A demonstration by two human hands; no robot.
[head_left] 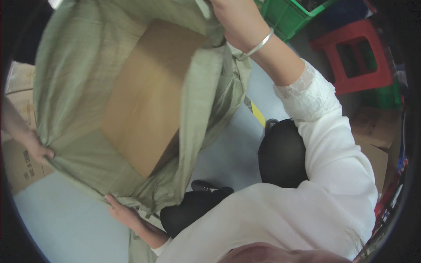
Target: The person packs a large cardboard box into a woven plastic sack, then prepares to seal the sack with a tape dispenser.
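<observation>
A grey-green woven sack [74, 65] is spread wide, with a brown cardboard box [144, 92] lying tilted inside it. Closed on the sack's near rim is my left hand [123, 212], its thumb along the edge. My right hand [232, 19], below a silver bracelet, is raised at the top of the view, where the sack's rim bunches up against it; its fingers are mostly out of frame. Another person's hand [39, 149] grips the rim at the left. The box's lower end is partly covered by sack folds.
Cardboard cartons [22, 164] stand at the left, and more boxes [372, 131] at the right. A red plastic stool [326, 52] and a green crate [287, 17] are at the upper right. Yellow-black tape [256, 113] marks the grey floor [232, 153] near my knees.
</observation>
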